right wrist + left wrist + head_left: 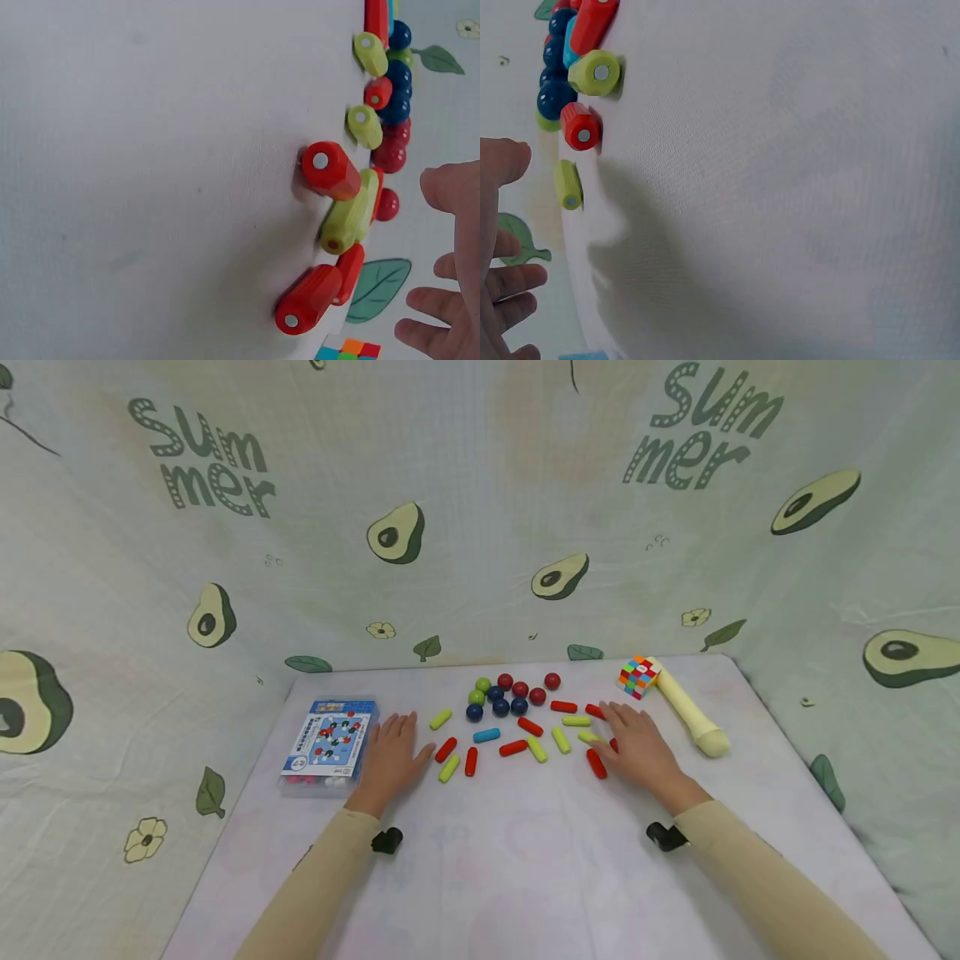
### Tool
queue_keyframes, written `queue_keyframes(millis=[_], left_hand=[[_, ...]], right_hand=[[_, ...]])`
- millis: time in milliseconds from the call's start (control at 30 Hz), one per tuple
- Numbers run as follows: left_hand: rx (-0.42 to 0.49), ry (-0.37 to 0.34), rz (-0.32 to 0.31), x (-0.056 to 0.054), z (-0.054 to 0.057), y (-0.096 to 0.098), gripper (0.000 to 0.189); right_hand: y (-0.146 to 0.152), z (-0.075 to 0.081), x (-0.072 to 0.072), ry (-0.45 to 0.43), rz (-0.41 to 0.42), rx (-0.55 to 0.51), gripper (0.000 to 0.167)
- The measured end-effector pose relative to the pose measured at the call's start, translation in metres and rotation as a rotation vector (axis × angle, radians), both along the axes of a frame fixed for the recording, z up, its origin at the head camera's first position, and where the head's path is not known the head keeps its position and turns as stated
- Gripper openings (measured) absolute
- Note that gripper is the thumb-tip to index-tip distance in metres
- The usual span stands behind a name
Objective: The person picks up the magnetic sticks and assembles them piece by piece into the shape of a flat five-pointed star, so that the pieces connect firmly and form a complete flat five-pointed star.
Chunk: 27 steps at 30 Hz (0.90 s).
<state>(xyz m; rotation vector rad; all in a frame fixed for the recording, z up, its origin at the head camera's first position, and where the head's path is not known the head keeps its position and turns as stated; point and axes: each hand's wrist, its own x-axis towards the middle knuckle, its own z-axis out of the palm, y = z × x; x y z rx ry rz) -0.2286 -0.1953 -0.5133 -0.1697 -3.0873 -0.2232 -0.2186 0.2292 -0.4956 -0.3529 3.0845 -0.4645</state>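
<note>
My left hand [390, 758] is low over the table, fingers spread, between a clear plastic case and the coloured sticks. Close to its thumb lie a red stick [446, 749] and a yellow-green stick [449, 768]. The case [330, 745] has a blue-and-white molecule picture on its lid. Fingers apart and holding nothing, my right hand [639, 745] hovers at the right end of the sticks and partly hides some. Another red stick [596, 764] lies just below its thumb. In the right wrist view, red and yellow-green sticks [345, 221] lie below that hand [457, 255].
Dark blue balls [501, 707], red balls [537, 696] and green balls [477, 697] cluster at the back middle, near a blue stick [487, 735]. A colourful puzzle cube [640, 677] and a pale yellow, round-ended rod [690, 710] lie at the back right. A printed cloth [480, 527] hangs behind.
</note>
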Motion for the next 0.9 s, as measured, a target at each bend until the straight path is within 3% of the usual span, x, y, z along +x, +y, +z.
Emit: queue_keyframes(millis=[533, 900], left_hand=[[0.168, 0.053, -0.013, 0.013, 0.001, 0.024, 0.051], [0.282, 0.096, 0.001, 0.015, -0.006, 0.039, 0.036]], right_hand=[[-0.033, -0.004, 0.026, 0.028, 0.062, -0.091, 0.051], [-0.057, -0.020, 0.030, -0.068, 0.021, -0.281, 0.043]])
